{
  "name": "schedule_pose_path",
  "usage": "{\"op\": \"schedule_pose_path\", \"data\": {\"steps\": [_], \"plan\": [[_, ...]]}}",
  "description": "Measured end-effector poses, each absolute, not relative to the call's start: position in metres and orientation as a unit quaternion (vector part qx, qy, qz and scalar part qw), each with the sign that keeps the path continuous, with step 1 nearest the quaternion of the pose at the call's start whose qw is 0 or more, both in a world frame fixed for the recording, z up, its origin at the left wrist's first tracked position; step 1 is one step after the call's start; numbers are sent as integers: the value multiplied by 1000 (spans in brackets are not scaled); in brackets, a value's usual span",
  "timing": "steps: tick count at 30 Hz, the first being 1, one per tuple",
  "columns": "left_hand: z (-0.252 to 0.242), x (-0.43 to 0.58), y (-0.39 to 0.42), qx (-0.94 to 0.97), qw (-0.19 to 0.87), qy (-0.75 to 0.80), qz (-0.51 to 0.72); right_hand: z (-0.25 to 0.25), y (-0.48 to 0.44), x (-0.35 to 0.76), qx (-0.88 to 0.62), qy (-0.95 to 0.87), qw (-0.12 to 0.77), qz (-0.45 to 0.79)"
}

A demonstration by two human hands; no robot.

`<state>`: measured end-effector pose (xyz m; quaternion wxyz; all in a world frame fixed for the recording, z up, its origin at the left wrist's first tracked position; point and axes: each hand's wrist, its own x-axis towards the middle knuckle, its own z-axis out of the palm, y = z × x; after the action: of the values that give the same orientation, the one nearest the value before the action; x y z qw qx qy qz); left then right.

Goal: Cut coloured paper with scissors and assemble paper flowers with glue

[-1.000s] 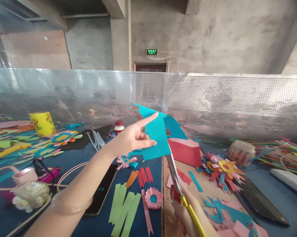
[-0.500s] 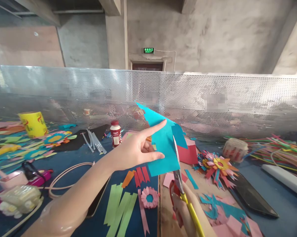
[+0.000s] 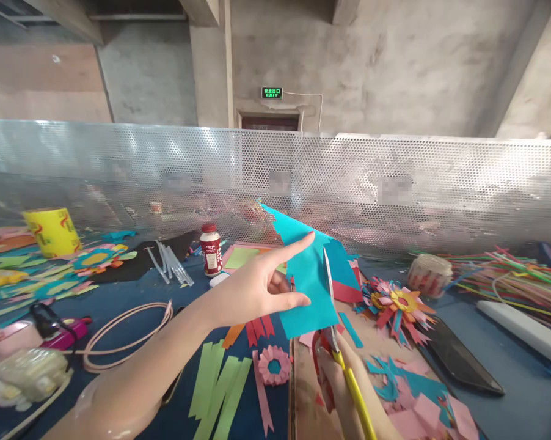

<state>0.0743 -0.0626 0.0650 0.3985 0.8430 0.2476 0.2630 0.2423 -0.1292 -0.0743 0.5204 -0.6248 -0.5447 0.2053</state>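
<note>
craft workshop, bare concrete walls point(image 3: 394, 61), exit sign point(image 3: 271, 93), perforated metal screen point(image 3: 440, 183), paper scraps point(image 3: 220, 391), tape roll point(image 3: 52, 231)

Behind: mesh screen point(image 3: 394, 183) walls off the table's far edge.
Left: bottle point(image 3: 210, 249), cord loop point(image 3: 129, 333).
Right: paper flower point(image 3: 397, 305), phone point(image 3: 459, 357).
Open: blue mat point(image 3: 527, 391), far right.

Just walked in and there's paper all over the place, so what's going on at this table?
A person is cutting coloured paper by hand. The left hand holds up a teal sheet, index finger stretched along it. The right hand works yellow-handled scissors, blades up along the sheet's right side. Below, the blue table carries green strips, a small pink rosette, a finished paper flower, a bottle and a yellow tape roll.
</note>
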Motion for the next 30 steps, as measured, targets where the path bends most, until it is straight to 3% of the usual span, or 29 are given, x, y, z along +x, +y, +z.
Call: {"op": "schedule_pose_path", "data": {"steps": [30], "plan": [[60, 81, -64, 854, 388, 248, 243, -93, -131, 256, -577, -570, 503, 300]]}}
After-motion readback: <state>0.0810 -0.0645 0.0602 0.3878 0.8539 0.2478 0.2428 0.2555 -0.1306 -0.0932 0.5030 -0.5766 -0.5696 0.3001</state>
